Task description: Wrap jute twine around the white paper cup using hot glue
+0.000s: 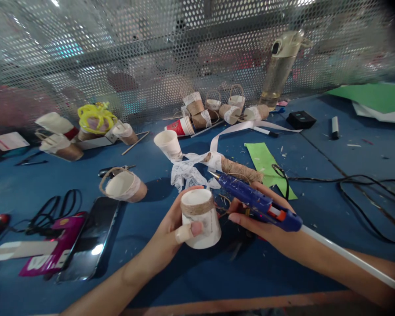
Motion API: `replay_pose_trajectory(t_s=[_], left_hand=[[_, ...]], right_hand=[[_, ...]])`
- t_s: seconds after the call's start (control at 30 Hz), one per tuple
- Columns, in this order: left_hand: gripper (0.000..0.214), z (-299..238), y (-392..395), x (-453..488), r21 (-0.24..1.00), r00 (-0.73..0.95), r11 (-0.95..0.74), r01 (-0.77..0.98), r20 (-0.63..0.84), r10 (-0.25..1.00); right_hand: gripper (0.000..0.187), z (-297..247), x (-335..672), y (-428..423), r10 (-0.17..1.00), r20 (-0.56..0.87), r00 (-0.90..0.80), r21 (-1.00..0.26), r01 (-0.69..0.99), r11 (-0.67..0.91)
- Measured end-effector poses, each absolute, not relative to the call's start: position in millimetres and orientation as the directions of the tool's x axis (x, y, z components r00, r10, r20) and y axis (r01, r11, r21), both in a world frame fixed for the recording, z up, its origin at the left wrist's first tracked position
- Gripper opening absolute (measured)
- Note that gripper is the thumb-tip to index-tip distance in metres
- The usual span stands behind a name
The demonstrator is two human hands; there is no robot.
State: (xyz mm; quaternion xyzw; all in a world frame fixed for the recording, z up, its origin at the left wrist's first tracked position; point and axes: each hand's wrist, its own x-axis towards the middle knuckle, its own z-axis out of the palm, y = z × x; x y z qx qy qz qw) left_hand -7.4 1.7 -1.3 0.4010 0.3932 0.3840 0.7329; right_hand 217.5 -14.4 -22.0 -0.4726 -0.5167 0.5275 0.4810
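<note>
My left hand, a bandage round its thumb, is closed on a white paper cup. Brown twine is wound in a band near the cup's upper end. My right hand grips a blue hot glue gun, its tip pointing up and left above the cup. From the gun's rear sticks a long white glue stick. A loose twine end shows between the cup and my right fingers. Just beyond lie white lace and a roll of twine.
A twine-handled cup, a phone and a purple packet are on the left. Farther back stand a plain paper cup, several decorated cups and a bottle by the perforated metal screen. A black cable crosses the right.
</note>
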Motion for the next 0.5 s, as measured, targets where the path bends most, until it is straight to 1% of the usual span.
replay_pose_trajectory(t_s=[0.13, 0.2, 0.3, 0.4, 0.5], left_hand=[[0.052, 0, 6, -13, 0.882, 0.398, 0.355, -0.31, -0.218, 0.891], [0.054, -1, 7, -15, 0.879, 0.393, 0.341, -0.333, -0.199, 0.898], [0.056, -1, 8, -16, 0.881, 0.357, 0.324, -0.344, -0.196, 0.913], [0.05, 0, 8, -14, 0.882, 0.349, 0.332, -0.334, -0.211, 0.913], [0.049, 2, 8, -12, 0.869, 0.35, 0.35, -0.349, -0.225, 0.909]], right_hand=[[0.017, -13, 226, -14, 0.99, -0.058, -0.129, -0.994, 0.101, -0.045], [0.016, -10, 229, -15, 0.988, -0.066, -0.141, -0.991, 0.127, -0.048], [0.015, -10, 229, -18, 0.987, -0.029, -0.159, -0.991, 0.137, -0.007], [0.017, -9, 226, -22, 0.985, 0.022, -0.17, -0.989, 0.141, 0.047], [0.013, -5, 223, -26, 0.978, 0.043, -0.204, -0.993, 0.099, 0.064]])
